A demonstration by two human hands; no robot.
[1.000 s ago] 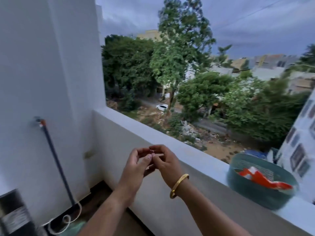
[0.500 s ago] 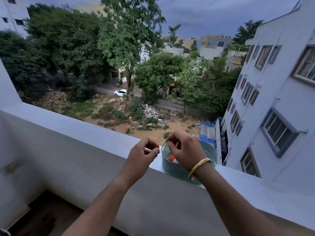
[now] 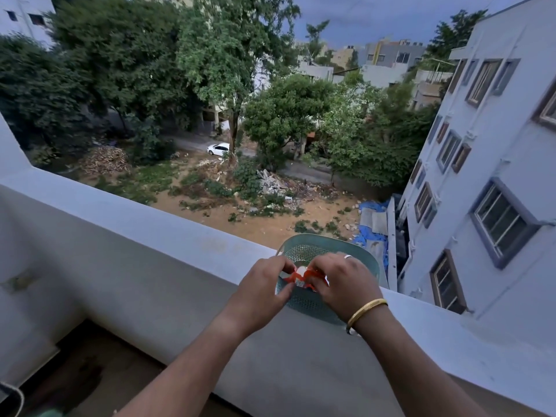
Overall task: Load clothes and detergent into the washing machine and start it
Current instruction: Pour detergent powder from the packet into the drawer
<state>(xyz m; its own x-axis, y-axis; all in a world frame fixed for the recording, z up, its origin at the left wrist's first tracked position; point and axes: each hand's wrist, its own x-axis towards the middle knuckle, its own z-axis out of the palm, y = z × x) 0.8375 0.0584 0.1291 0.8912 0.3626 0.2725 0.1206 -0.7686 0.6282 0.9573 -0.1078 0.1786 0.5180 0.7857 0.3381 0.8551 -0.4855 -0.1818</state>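
You are looking down at an orange-and-white detergent sachet crumpling at the near rim of a perforated teal basket, which is sitting on the balcony ledge. The packet is lying partly inside the basket, its creased foil bunching between two pinch points, one at each end. Its printing is showing too small to read, and whether it is torn open is staying unclear.

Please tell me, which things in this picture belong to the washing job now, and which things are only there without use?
In use:
- left hand and right hand, both gripping the orange-and-white packet
- teal basket on the ledge, holding that packet

Only there:
- gold bangle
- white car
- neighbouring building
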